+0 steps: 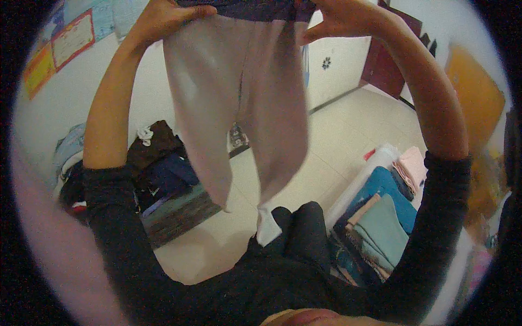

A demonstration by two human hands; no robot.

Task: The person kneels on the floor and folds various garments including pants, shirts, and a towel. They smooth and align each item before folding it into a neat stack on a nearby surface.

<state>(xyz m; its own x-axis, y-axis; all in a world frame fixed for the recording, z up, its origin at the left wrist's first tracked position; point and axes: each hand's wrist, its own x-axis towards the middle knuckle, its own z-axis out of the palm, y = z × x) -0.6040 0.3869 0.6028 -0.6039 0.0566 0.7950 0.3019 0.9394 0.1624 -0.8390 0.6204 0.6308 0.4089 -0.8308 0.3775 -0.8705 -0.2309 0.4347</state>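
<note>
A pair of pale pinkish-grey trousers (273, 89) hangs full length in front of me from a dark waistband (261, 10). My left hand (169, 18) grips one end of the waistband, its thumb lying along the front. At the other end, my right hand (346, 20) pinches the trousers near the waistband; its fingertips are partly cut off by the picture's top edge. Both arms are raised and spread. The two legs dangle apart at the bottom, where a white piece of cloth (268, 226) shows below one leg, over my dark-clad knees.
Folded garments, among them a light green one (379, 224), a blue one (375, 183) and a pink one (412, 165), are stacked at right. Dark clothes (163, 171) are heaped at left near a grey striped surface (183, 218). Pale tiled floor (346, 130) lies beyond.
</note>
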